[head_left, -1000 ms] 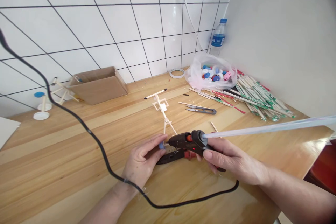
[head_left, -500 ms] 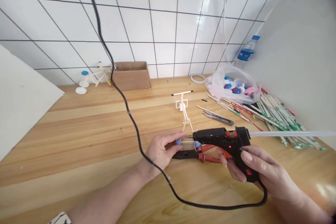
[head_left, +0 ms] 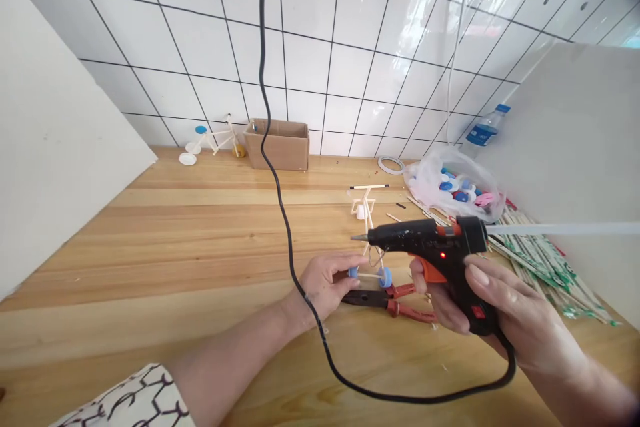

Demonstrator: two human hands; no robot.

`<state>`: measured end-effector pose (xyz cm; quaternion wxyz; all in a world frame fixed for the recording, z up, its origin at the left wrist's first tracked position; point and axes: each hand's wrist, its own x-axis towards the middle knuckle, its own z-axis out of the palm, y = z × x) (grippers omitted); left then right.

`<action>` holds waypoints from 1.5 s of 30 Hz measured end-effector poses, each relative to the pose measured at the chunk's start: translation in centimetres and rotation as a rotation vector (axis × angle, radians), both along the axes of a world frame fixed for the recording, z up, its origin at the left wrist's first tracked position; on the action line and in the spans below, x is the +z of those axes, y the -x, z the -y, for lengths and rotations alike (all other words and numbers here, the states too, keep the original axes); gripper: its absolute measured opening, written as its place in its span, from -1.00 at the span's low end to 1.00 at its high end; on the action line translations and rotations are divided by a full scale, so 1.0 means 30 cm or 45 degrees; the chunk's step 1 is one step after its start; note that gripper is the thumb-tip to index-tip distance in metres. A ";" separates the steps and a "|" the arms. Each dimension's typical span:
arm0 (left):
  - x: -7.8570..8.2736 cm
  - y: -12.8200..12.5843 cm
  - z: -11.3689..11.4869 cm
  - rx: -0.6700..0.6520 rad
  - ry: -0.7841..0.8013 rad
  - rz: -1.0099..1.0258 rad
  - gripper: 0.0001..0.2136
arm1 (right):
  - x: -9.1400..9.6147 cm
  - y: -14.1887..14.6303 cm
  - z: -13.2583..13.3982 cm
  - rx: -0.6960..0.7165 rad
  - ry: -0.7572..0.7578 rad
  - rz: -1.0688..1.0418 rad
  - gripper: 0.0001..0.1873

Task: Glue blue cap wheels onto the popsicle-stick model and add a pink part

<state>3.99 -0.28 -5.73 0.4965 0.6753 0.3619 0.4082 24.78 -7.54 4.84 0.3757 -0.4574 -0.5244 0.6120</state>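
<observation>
In my right hand [head_left: 480, 300] is a black hot glue gun [head_left: 425, 237] with an orange trigger, a lit red light and a clear glue stick out of its back. Its nozzle points left, just above the fingertips of my left hand [head_left: 325, 283]. That hand pinches a blue bottle cap [head_left: 353, 272] between thumb and fingers. A thin stick joins this cap to a second blue cap [head_left: 385, 277], at the near end of a small stick model [head_left: 369, 213] with a dark-tipped crossbar. Red-handled pliers [head_left: 400, 307] lie beneath, their jaws close to my left fingers.
The gun's black cord [head_left: 285, 213] hangs across the view and over my left wrist. Along the tiled wall are a cardboard box [head_left: 280, 147], another stick model [head_left: 215, 140], a tape roll [head_left: 391, 165] and a bag of bottle caps [head_left: 455, 183]. Wrapped chopsticks [head_left: 550, 260] lie right.
The glue gun has risen from beside my left fingertips to above them. My left hand keeps its pinch on the cap. The head view has shifted, bringing more of the blue caps into sight.
</observation>
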 end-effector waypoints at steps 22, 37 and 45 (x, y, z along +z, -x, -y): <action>0.027 0.010 0.002 -0.092 0.087 -0.076 -0.65 | 0.271 0.394 -0.725 -0.132 -0.657 -0.339 -0.70; 0.022 0.012 -0.002 -0.102 0.103 -0.057 -0.60 | 0.078 0.227 -0.952 -0.479 -0.536 -0.109 -0.95; 0.023 0.011 -0.001 -0.092 0.097 -0.065 -0.57 | -0.018 0.202 -0.985 -0.581 -0.473 0.249 -0.75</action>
